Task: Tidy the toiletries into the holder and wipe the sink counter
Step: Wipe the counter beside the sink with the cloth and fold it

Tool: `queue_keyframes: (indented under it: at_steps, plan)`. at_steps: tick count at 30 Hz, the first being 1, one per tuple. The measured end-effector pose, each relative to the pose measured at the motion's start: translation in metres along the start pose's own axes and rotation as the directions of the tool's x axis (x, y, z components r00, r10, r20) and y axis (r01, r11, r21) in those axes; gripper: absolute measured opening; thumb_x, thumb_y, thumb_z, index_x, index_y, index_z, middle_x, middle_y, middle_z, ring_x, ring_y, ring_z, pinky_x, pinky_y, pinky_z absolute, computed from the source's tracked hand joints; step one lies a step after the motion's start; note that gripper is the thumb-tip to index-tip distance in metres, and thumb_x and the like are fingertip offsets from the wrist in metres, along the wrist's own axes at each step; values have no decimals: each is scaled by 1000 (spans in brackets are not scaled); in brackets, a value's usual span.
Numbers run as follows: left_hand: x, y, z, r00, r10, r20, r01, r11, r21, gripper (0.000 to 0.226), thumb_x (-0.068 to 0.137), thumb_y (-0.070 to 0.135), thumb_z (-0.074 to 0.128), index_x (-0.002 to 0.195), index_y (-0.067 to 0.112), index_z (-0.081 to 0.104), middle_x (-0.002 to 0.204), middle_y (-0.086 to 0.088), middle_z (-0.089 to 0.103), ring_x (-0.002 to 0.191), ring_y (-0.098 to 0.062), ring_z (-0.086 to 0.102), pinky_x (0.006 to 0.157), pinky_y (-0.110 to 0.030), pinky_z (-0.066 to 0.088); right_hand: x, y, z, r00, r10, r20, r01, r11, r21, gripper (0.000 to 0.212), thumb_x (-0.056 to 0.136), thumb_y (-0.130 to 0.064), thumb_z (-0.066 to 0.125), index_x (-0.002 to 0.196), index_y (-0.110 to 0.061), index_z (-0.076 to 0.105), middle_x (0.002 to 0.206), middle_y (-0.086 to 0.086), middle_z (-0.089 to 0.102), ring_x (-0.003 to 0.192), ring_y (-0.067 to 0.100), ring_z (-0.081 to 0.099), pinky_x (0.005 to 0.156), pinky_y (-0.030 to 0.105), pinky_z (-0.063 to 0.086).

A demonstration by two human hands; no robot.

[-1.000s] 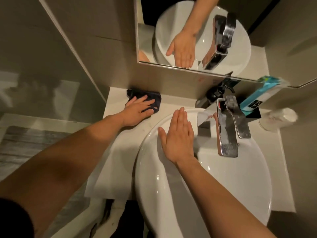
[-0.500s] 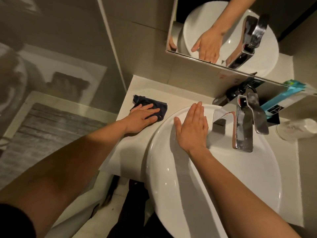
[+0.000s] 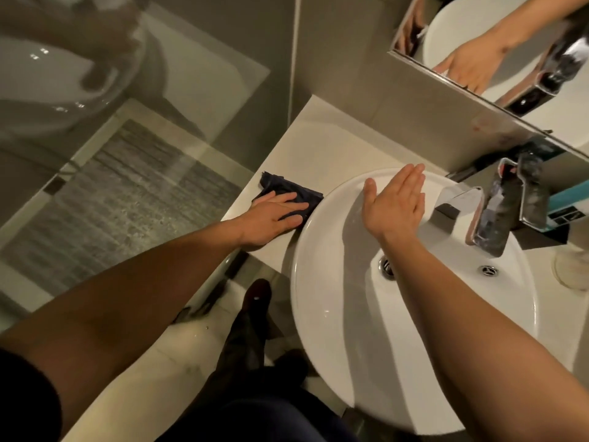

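Observation:
A dark blue cloth lies on the pale sink counter, left of the white basin. My left hand presses flat on the cloth, fingers stretched toward the basin's rim. My right hand rests flat on the basin's far left rim, fingers together, holding nothing. At the far right a teal and white box stands in a black holder behind the tap.
A chrome tap juts over the basin at the back right. A pale round container sits at the right edge. A mirror hangs above. A glass partition stands left of the counter's edge.
My left hand has slid the cloth from the counter's back corner toward the front, beside the basin. The view has swung left and down. My right hand stays on the rim.

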State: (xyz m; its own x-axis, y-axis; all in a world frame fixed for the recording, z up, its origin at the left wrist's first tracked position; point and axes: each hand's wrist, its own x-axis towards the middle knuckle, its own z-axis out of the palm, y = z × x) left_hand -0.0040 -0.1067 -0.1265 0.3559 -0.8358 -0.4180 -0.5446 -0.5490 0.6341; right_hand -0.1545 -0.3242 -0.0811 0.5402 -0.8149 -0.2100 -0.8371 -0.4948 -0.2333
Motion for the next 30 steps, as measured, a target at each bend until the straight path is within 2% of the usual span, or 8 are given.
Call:
queue_keyframes:
  at_steps: [7,11,20,22,23,25,27,30]
  plan:
    - [-58,1,32,994,-50,-98,43,997,-70,61,95,63,36,150,36,44,165,-2,31,155,-11,14,127,-38,-1,0,3,0,1000,-26,-16,26,1000,12,86,103,-59,20,160,0,-5,170,16,-12,159,28,-7,128,46,1]
    - [-87,10,48,987,-59,-150,48,996,-76,49,105,45,44,152,31,42,163,3,35,144,7,9,121,-24,-6,3,4,-1,1000,-21,1,21,1000,16,88,102,-60,20,160,0,-7,170,16,-13,159,28,-8,128,45,-1]
    - [-139,36,69,988,-120,-99,111,989,-93,54,103,49,41,150,23,46,159,9,39,146,3,15,123,-27,4,4,4,-2,1000,-28,9,28,999,43,88,102,-60,21,160,0,-8,170,15,-13,159,27,-8,128,46,-1]
    - [-148,49,55,973,-216,-79,172,912,-373,39,106,37,47,133,17,65,139,11,59,134,0,43,112,-21,28,4,5,-3,999,-30,17,29,999,40,88,102,-60,20,160,-1,-8,170,15,-14,158,27,-9,128,45,-1]
    - [-152,53,49,961,-272,-58,195,809,-555,32,106,33,48,117,16,73,117,15,72,115,0,59,99,-20,41,4,5,-3,999,-31,20,30,999,40,88,102,-60,20,160,-1,-9,170,15,-14,158,27,-9,128,46,-1]
    - [-158,58,33,931,-358,-70,190,641,-744,31,105,36,49,98,19,74,90,10,77,90,-5,69,82,-21,53,4,6,-3,999,-36,19,35,999,40,88,102,-61,20,160,-1,-8,170,15,-14,159,27,-8,128,46,0]
    - [-156,59,17,897,-427,-117,168,573,-802,38,104,42,49,102,13,74,101,-5,78,96,-11,72,88,-31,59,3,5,-4,999,-35,22,34,999,40,87,102,-60,20,160,0,-7,170,16,-13,159,27,-8,128,46,1]
    - [-141,64,-12,883,-437,-168,100,527,-844,40,103,41,49,105,10,74,104,-10,78,98,-17,74,83,-28,60,2,4,-6,999,-24,24,24,999,34,87,103,-59,21,160,-1,-6,171,16,-12,159,28,-7,128,45,2]
